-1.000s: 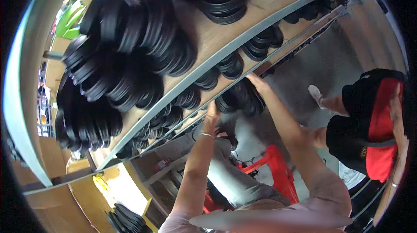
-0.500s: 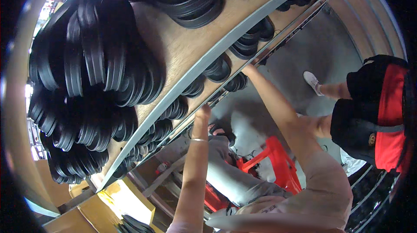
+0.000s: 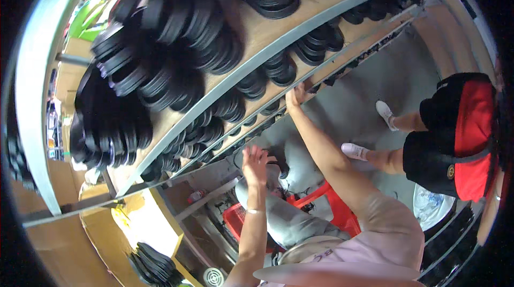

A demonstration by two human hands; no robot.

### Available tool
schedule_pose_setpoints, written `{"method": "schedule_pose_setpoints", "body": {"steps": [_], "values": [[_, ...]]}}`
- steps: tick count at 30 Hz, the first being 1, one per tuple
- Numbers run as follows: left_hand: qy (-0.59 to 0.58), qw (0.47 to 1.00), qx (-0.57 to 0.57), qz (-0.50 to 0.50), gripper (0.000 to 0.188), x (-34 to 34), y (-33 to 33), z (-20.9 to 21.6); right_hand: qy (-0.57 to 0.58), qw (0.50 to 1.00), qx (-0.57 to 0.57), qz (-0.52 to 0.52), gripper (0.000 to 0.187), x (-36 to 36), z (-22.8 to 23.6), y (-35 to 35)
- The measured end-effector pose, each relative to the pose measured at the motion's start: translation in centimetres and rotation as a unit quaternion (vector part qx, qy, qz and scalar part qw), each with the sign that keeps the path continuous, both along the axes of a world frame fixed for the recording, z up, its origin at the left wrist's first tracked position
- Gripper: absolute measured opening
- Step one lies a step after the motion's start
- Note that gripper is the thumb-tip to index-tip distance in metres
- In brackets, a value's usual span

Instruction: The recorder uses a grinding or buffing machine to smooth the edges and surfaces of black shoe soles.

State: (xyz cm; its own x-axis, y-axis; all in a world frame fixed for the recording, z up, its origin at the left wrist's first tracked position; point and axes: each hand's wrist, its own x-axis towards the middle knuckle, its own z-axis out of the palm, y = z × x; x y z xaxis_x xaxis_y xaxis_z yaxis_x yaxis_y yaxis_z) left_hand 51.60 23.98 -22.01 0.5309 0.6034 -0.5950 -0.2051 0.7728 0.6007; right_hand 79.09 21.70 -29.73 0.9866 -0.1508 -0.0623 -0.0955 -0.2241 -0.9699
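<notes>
Stacked black shoe soles [image 3: 174, 40] fill the rack's shelves in the head view. My left hand [image 3: 255, 165] is in front of the lower shelves, fingers parted and nothing seen in it. Farther right, my right hand [image 3: 297, 96] is at the edge of a lower shelf [image 3: 326, 72], close to a stack of soles [image 3: 280, 70]. Its fingertips are partly hidden there, so what it touches or grips does not show.
A person in black shorts [image 3: 431, 140] and white shoes stands at the right. A red plastic stool [image 3: 338, 206] is beside my legs. At lower left, a cardboard box [image 3: 96, 223] stands near more black soles [image 3: 152, 265]. A white bag [image 3: 431, 206] lies at right.
My left hand has come away from the shelf edge and its fingers now show. My right hand has shifted slightly left and down in view. The view has shifted, and the other person's second shoe shows.
</notes>
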Motion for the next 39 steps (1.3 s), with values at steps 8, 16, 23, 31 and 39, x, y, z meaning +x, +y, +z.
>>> {"method": "schedule_pose_setpoints", "body": {"steps": [8,16,23,31,39], "values": [[0.118,0.976,0.037,0.177,0.055,-21.0,-3.0,5.0,0.077,0.997,0.003,0.012,0.056,0.6,-1.8,0.5],[0.35,0.679,0.311,0.565,0.035,-39.3,-6.6,13.6,0.113,0.972,0.078,0.189,0.038,-22.1,8.4,-0.7],[0.314,0.544,0.358,0.691,0.049,-49.2,-4.0,18.7,-0.029,0.698,0.29,0.654,0.042,-48.3,19.9,6.3],[0.082,0.748,0.194,0.629,0.119,-60.9,5.9,21.3,0.301,0.579,0.065,0.755,0.08,-66.5,34.0,20.9],[-0.034,0.82,0.308,0.481,0.065,-60.1,9.8,22.4,0.416,0.433,0.055,0.798,0.079,-69.6,37.7,19.7]]}}
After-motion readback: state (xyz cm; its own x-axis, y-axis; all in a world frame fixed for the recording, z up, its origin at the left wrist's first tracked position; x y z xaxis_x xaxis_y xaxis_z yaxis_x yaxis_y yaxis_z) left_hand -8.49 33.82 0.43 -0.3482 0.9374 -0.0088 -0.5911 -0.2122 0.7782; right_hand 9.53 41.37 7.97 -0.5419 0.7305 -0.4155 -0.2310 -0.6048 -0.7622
